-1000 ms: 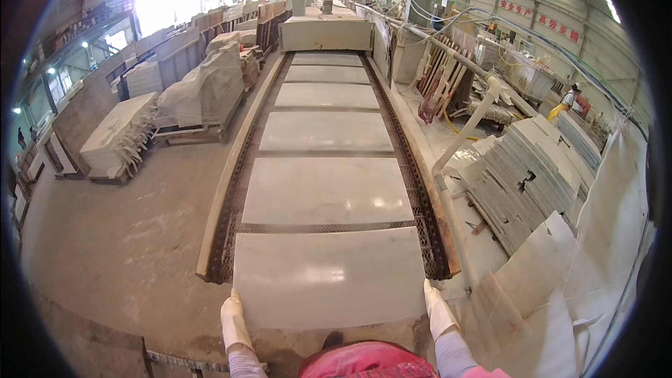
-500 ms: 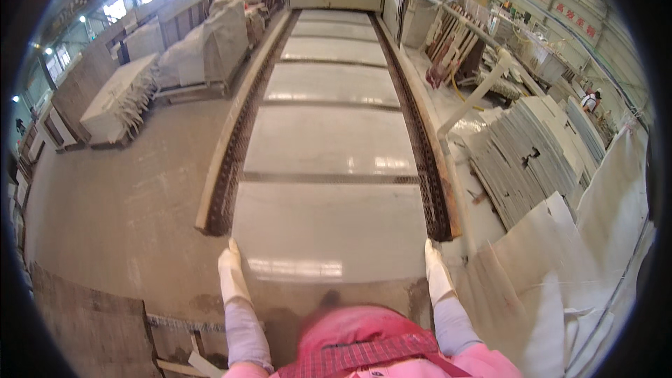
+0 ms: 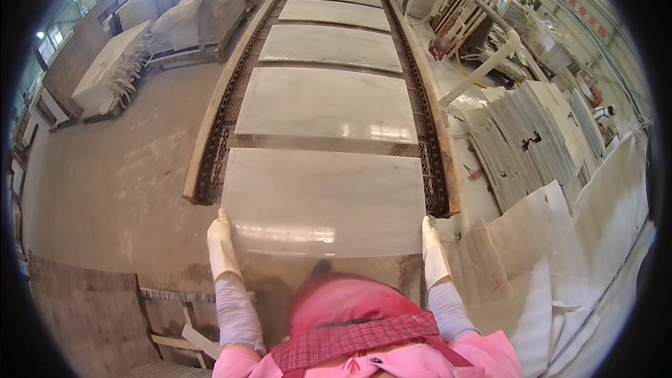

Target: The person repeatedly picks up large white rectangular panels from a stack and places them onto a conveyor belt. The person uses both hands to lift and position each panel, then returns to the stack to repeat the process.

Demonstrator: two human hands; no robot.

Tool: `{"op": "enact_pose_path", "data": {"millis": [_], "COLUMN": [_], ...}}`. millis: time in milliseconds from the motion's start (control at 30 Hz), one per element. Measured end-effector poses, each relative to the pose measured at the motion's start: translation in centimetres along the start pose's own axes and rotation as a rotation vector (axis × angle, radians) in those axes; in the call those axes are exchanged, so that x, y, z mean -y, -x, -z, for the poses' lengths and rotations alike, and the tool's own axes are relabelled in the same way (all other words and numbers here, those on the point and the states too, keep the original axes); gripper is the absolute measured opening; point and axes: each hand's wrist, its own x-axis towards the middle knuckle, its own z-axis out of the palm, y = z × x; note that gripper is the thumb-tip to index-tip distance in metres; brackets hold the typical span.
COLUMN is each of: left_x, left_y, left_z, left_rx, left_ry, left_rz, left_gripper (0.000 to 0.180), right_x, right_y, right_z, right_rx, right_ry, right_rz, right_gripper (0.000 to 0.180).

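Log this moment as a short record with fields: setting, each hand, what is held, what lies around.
setting: stone workshop, long mesh conveyor running away from the person
left hand: white glove, gripping the near slab's left edge
right hand: white glove, gripping its right edge
held: pale polished slab, at the conveyor's near end
behind it: more slabs in a row
right side: stacked grey tiles
left side: wrapped slab stacks

Left hand [image 3: 222,246] and right hand [image 3: 434,252] grip the near slab [image 3: 322,199] by its side edges; more slabs [image 3: 325,101] lie ahead on the conveyor [image 3: 217,133].
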Motion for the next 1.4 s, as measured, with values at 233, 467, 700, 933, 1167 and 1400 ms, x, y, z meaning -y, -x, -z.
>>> {"op": "enact_pose_path", "data": {"millis": [233, 467, 700, 933, 1167, 1400], "left_x": [0.0, -0.1, -0.3, -0.6, -1.2, -1.7], "left_y": [0.4, -0.2, 0.1, -0.2, 0.1, 0.3], "left_z": [-0.1, -0.1, 0.2, 0.3, 0.7, 1.1], "left_rx": [-0.009, 0.026, 0.03, 0.046, 0.03, 0.054], "left_ry": [0.006, -0.031, 0.031, 0.046, 0.018, 0.004], "left_rz": [0.045, 0.038, -0.009, -0.01, -0.011, 0.014], "left_gripper": [0.08, 0.081, 0.081, 0.08, 0.08, 0.08], "right_x": [-0.9, 0.0, -0.4, -0.4, -1.3, -1.6], "right_y": [-1.6, -0.6, -0.8, -1.4, -3.0, -1.2], "right_z": [0.0, 0.4, 0.2, 0.1, 0.9, 2.2], "right_rx": [0.049, 0.001, -0.005, 0.006, 0.157, 0.307], "right_ry": [-0.123, 0.057, 0.065, 0.051, -0.193, -0.392], "right_rz": [0.025, 0.055, 0.03, 0.019, 0.072, 0.118], "right_gripper": [0.073, 0.069, 0.068, 0.067, 0.062, 0.058]}}
